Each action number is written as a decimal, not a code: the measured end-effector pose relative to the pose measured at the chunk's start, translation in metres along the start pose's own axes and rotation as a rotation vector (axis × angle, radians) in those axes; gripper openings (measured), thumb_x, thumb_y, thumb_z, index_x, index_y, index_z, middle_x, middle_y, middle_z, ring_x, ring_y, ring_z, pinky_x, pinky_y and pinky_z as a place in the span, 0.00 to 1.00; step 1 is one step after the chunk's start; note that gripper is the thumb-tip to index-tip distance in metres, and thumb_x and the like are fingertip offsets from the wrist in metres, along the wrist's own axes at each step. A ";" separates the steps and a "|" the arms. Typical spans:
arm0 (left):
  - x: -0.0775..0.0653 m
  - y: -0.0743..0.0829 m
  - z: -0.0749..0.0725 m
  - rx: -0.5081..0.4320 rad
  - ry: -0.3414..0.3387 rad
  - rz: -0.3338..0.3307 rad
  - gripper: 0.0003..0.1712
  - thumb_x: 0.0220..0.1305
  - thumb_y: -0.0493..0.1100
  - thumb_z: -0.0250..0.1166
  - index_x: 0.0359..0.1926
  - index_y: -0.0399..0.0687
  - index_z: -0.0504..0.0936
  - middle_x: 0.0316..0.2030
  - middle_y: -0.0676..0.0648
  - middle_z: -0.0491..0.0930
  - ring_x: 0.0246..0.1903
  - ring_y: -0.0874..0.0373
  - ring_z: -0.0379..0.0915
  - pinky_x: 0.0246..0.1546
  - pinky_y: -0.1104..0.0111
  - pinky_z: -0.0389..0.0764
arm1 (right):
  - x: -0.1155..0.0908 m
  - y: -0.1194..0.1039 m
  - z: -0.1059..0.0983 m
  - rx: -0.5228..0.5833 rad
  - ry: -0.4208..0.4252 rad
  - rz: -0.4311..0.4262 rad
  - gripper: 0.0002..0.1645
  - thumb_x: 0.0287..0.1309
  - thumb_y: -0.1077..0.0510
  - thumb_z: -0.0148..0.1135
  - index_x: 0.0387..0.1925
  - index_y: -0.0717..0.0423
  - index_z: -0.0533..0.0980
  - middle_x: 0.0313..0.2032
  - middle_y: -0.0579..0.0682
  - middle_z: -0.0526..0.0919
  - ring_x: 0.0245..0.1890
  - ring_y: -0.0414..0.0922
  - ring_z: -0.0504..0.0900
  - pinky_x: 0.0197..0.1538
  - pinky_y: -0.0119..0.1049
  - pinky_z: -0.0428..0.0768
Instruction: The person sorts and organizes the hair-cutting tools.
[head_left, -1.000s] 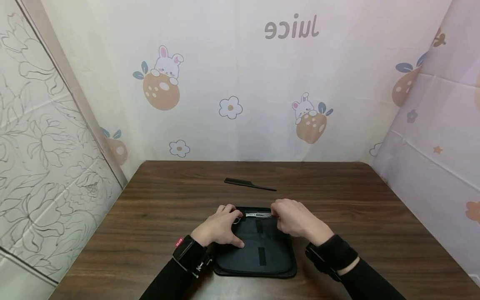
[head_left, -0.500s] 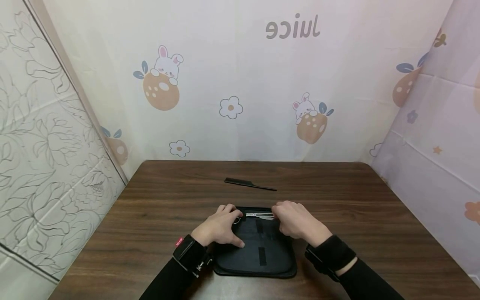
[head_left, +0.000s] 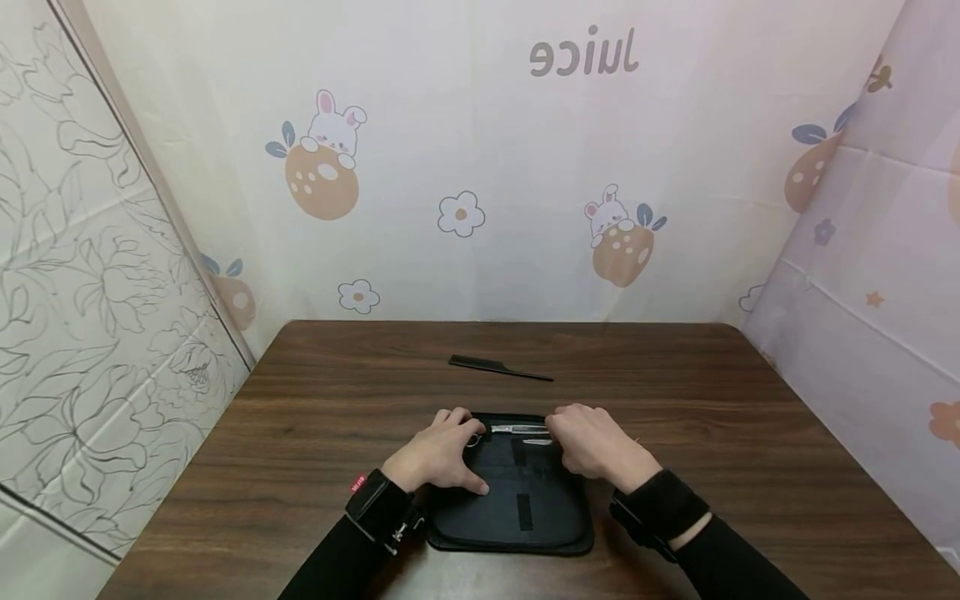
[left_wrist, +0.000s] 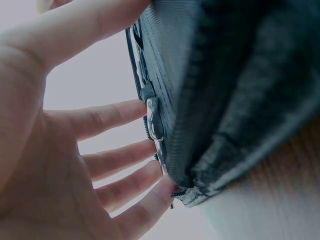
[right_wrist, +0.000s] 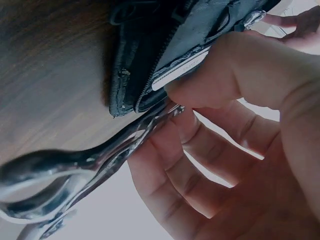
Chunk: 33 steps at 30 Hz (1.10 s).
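A black zip case point(head_left: 555, 517) lies on the table under both hands. My left hand point(head_left: 435, 457) rests on its left side, thumb spread over the surface, straight fingers touching the edge in the left wrist view. One pair of silver scissors point(head_left: 517, 430) lies along the case's far edge, its ring by my left fingers. My right hand point(head_left: 600, 446) pinches a second pair of scissors point(right_wrist: 125, 142) over the far right corner. The handles stick out past the fingers in the right wrist view; a blade tip shows left of the hand in the head view.
A black tail comb point(head_left: 487, 365) lies on the brown wooden table point(head_left: 330, 392) beyond the case. Printed curtains point(head_left: 465, 125) hang behind the table and on its right side. A panel with flower outlines point(head_left: 112, 333) stands at the left.
My right hand has shifted slightly to the right. The blade of the scissors it holds now shows apart from the pair in the case. The left hand has stayed still.
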<state>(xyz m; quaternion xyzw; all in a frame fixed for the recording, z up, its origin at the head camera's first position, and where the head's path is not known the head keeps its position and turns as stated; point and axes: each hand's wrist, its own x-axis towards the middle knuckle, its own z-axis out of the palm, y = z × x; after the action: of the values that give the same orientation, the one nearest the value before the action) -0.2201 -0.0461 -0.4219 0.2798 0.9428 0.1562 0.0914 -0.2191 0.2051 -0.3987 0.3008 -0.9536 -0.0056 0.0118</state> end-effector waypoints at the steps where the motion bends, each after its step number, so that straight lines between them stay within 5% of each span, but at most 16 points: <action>1: 0.000 0.000 0.000 0.001 0.000 0.001 0.44 0.40 0.66 0.70 0.59 0.56 0.68 0.59 0.48 0.60 0.55 0.52 0.54 0.46 0.58 0.69 | 0.000 0.000 0.001 -0.004 0.000 0.001 0.12 0.43 0.68 0.60 0.23 0.48 0.73 0.21 0.40 0.69 0.21 0.39 0.65 0.21 0.35 0.66; 33: -0.001 -0.001 -0.002 -0.006 0.011 0.008 0.44 0.40 0.64 0.70 0.59 0.54 0.68 0.59 0.47 0.60 0.55 0.51 0.54 0.48 0.58 0.68 | 0.005 -0.006 0.013 -0.018 -0.046 -0.010 0.16 0.46 0.69 0.56 0.18 0.44 0.69 0.17 0.41 0.64 0.18 0.39 0.60 0.19 0.35 0.62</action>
<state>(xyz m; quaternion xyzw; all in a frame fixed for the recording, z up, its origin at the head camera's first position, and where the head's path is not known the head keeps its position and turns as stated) -0.2204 -0.0475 -0.4207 0.2823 0.9417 0.1611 0.0865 -0.2199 0.1977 -0.4121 0.3053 -0.9520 -0.0210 -0.0077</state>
